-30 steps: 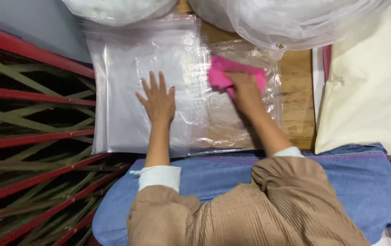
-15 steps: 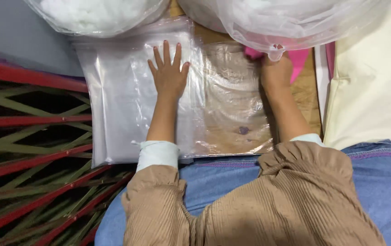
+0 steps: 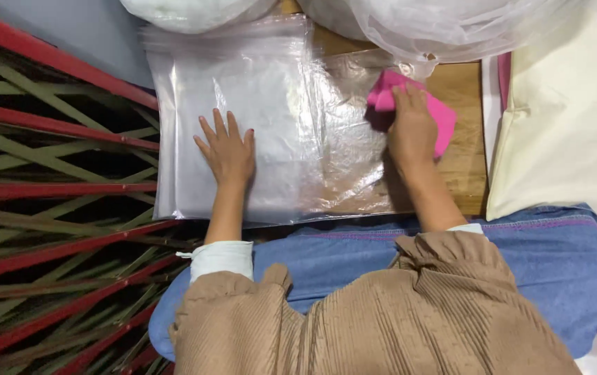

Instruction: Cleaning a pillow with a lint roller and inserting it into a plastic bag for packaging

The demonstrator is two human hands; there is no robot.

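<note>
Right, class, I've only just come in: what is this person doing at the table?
A person in a ribbed tan top presses the left hand flat, fingers spread, on a stack of clear plastic bags lying on a wooden table. The right hand presses a pink cloth onto the top clear sheet near its right edge. Big clear bags of white stuffing sit at the far edge, and cream fabric lies to the right.

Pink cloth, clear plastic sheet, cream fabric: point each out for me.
pink cloth (image 3: pixel 443 118): head view, its right edge beside the right hand.
clear plastic sheet (image 3: pixel 271 90): head view, its upper middle.
cream fabric (image 3: pixel 569 118): head view, its centre.
</note>
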